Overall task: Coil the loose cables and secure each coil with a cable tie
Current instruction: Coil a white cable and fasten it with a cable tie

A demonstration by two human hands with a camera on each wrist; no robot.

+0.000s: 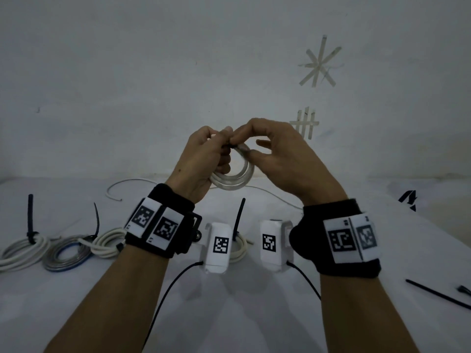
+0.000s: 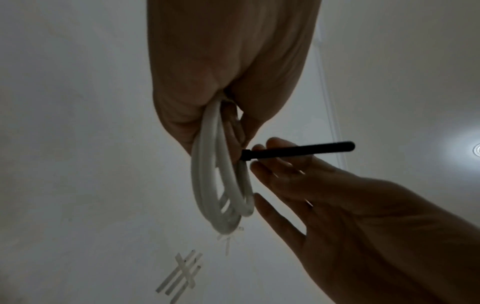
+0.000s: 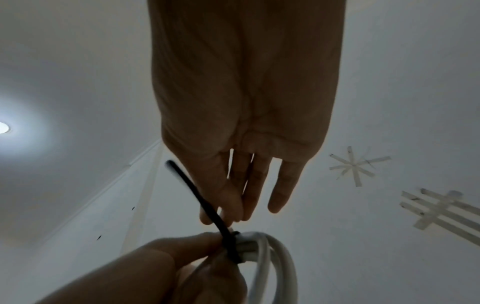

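Both hands are raised above the table in the head view. My left hand (image 1: 216,151) curls its fingers round a coil of white cable (image 1: 233,178) and holds it upright. A black cable tie (image 3: 232,246) is wrapped round the top of the coil, and its tail (image 2: 298,151) sticks out sideways. My right hand (image 1: 242,138) pinches the tie close to the coil between thumb and forefinger. Its other fingers (image 3: 283,185) stay nearly straight. The left hand's fingers hide the tie's head.
Three tied coils lie at the table's left: white (image 1: 23,250), grey and blue (image 1: 66,253), white (image 1: 109,243). Another tied coil (image 1: 239,247) sits behind the wrist cameras. A loose white cable (image 1: 132,183) runs along the back. Spare black ties (image 1: 438,294) lie at the right.
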